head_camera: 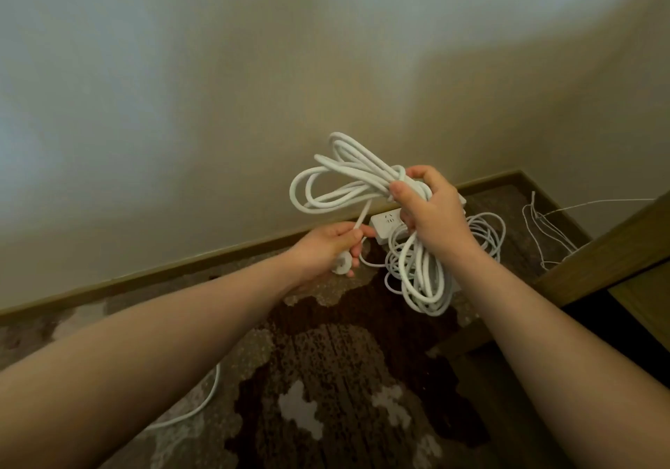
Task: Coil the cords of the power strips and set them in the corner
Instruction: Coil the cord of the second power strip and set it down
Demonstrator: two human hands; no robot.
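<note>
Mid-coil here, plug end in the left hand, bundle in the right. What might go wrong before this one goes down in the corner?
1. The right hand grips the coiled cord only at its middle; the loops fan out unevenly on both sides, so some may slip and unravel.
2. The hanging loops dangle just above the thin cord pile beside the power strip on the floor and might tangle with it.
3. The left hand holds the plug with a short tail; pulling it hard may distort the bundle.

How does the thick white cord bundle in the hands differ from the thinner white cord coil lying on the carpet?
The thick white cord bundle is held in the air; the thinner white cord coil lies on the patterned carpet. The bundle's strands are fatter and fewer; the coil's are finer and more numerous. Both are white.
</note>
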